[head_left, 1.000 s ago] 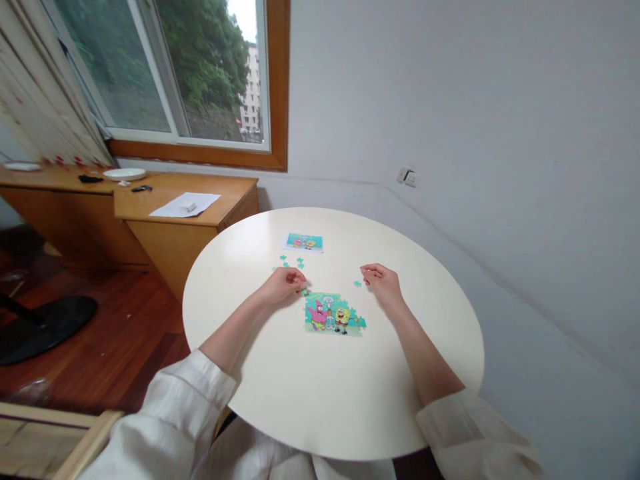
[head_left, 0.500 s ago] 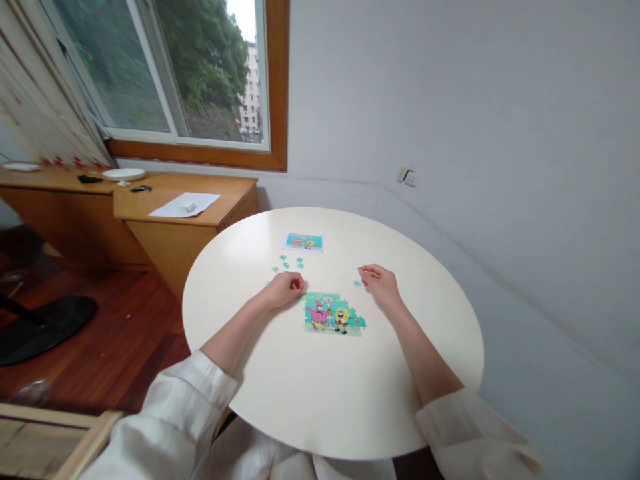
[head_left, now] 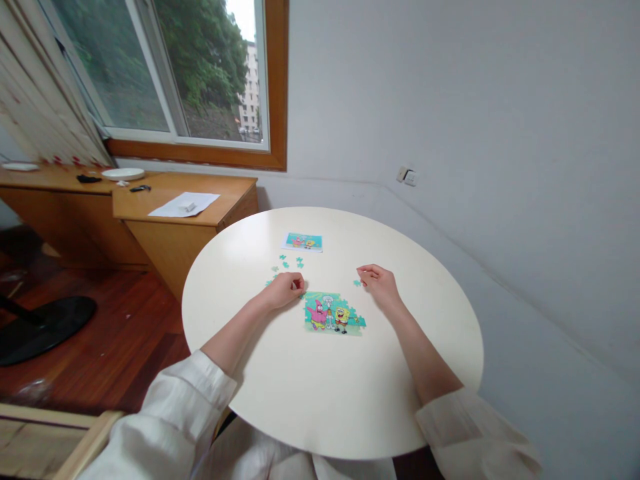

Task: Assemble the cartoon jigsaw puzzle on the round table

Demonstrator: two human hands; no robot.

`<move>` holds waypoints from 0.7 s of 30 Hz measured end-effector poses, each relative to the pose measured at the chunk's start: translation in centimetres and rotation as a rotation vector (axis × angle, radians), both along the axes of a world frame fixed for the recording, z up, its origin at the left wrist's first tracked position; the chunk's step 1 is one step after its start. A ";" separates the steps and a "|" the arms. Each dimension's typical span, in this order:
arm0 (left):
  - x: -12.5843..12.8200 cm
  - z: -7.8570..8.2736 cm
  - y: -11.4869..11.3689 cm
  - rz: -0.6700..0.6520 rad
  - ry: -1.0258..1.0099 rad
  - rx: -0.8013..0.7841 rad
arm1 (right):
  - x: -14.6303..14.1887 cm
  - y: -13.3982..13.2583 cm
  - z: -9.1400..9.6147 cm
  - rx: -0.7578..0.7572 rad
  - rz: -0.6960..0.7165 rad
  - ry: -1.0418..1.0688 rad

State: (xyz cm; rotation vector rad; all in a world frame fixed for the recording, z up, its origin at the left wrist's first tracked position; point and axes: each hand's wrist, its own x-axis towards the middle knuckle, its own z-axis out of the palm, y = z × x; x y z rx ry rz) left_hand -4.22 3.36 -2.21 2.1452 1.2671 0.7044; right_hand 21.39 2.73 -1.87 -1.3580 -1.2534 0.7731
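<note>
A partly assembled cartoon jigsaw puzzle (head_left: 334, 313) lies in the middle of the round cream table (head_left: 300, 393). My left hand (head_left: 284, 290) rests curled at the puzzle's upper left corner, fingertips pinched together on something too small to make out. My right hand (head_left: 380, 283) rests on the table at the puzzle's upper right, fingers curled, right beside a single loose teal piece (head_left: 357, 283). Several loose teal pieces (head_left: 290, 261) lie just beyond my left hand. A small reference picture (head_left: 303, 241) of the same cartoon sits farther back.
A wooden cabinet (head_left: 185, 227) stands left of the table under the window, with a sheet of paper (head_left: 184, 204) and a white plate (head_left: 123, 174) on top. A wall socket (head_left: 406, 176) is behind. A black round base (head_left: 40, 327) sits on the wooden floor.
My left hand pulled back slightly from the loose pieces toward the puzzle's top left corner. My right hand shifted a little to the left.
</note>
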 end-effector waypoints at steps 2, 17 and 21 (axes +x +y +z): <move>0.0 -0.1 0.0 0.003 0.006 0.005 | 0.0 0.0 0.0 -0.006 -0.006 0.006; 0.6 0.2 -0.3 0.045 0.071 0.067 | -0.1 0.0 -0.1 -0.009 0.006 -0.002; 0.6 0.0 -0.2 0.036 0.048 0.053 | 0.0 0.0 -0.2 -0.006 0.013 -0.031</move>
